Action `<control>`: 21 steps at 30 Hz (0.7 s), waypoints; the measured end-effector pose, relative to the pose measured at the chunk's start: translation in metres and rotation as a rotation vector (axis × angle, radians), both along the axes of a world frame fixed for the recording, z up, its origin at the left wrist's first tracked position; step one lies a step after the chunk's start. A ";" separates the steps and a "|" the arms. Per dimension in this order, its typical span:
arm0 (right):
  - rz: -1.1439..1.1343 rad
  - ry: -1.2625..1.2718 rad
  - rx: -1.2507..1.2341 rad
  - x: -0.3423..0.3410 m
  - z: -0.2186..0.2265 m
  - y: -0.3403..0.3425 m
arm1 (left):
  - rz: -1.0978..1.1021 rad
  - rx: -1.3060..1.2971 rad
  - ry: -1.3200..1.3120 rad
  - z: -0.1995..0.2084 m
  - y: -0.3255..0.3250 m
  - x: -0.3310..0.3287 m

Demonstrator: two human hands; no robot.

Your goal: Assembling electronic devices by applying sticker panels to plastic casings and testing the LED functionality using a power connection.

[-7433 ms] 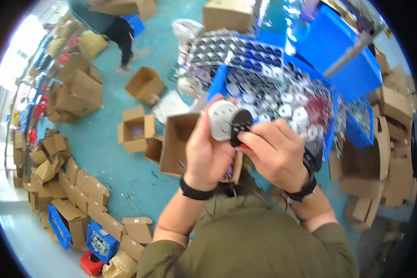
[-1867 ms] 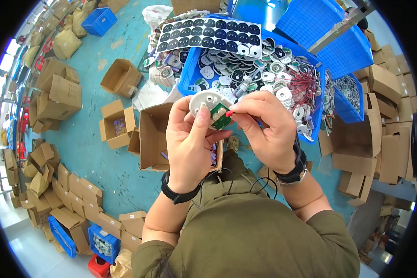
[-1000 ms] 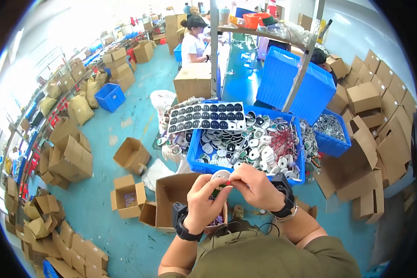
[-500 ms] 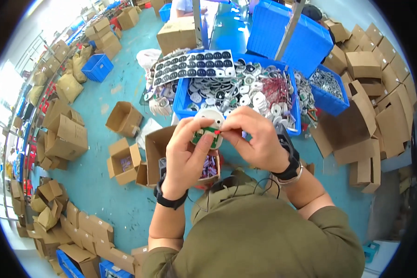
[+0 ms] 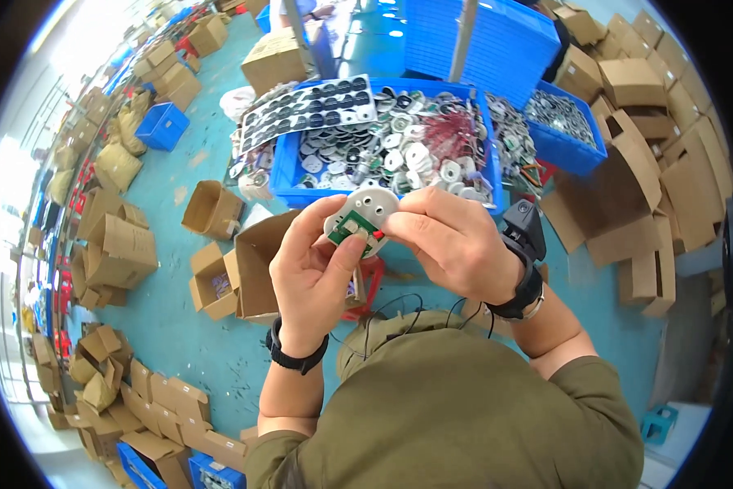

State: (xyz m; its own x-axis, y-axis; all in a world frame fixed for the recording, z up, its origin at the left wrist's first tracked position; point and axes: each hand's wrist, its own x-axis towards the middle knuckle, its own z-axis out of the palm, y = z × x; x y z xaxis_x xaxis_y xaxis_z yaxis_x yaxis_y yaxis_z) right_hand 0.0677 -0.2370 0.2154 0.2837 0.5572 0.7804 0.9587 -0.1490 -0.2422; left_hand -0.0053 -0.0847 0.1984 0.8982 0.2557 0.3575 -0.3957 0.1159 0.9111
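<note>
My left hand grips a white plastic housing with round holes at its top, the thumb pressing on its face. A small green circuit board sits on the housing, partly hidden by that thumb. Beside the board is a small red part. My right hand is closed in a pinch at the housing's right edge, next to the red part. What its fingertips hold is hidden. Beyond both hands, a blue bin is heaped with white housings, round pieces and red wires.
A sheet of round black stickers lies over the bin's left corner. A blue crate of small parts stands at the right. Near my left arm is an open cardboard box; another carton lies farther left. Flattened boxes lean at the right.
The housing has turned and tilted, showing more of its holes and board. My right fingers have shifted slightly along its edge. The surroundings have slid left in view.
</note>
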 end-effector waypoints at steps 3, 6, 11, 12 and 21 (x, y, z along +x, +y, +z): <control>-0.025 -0.087 -0.060 0.006 0.005 -0.032 | -0.076 0.001 0.042 0.008 -0.025 0.007; -0.037 -0.089 -0.090 0.010 0.005 -0.060 | -0.152 0.008 0.074 0.012 -0.049 0.016; -0.068 -0.090 -0.114 0.006 0.008 -0.096 | -0.194 0.121 0.094 0.016 -0.076 0.021; -0.060 -0.075 -0.134 0.006 0.008 -0.101 | -0.177 0.170 0.103 0.015 -0.079 0.022; -0.181 -0.255 -0.079 0.001 0.011 -0.118 | -0.010 0.369 -0.025 0.024 -0.106 0.026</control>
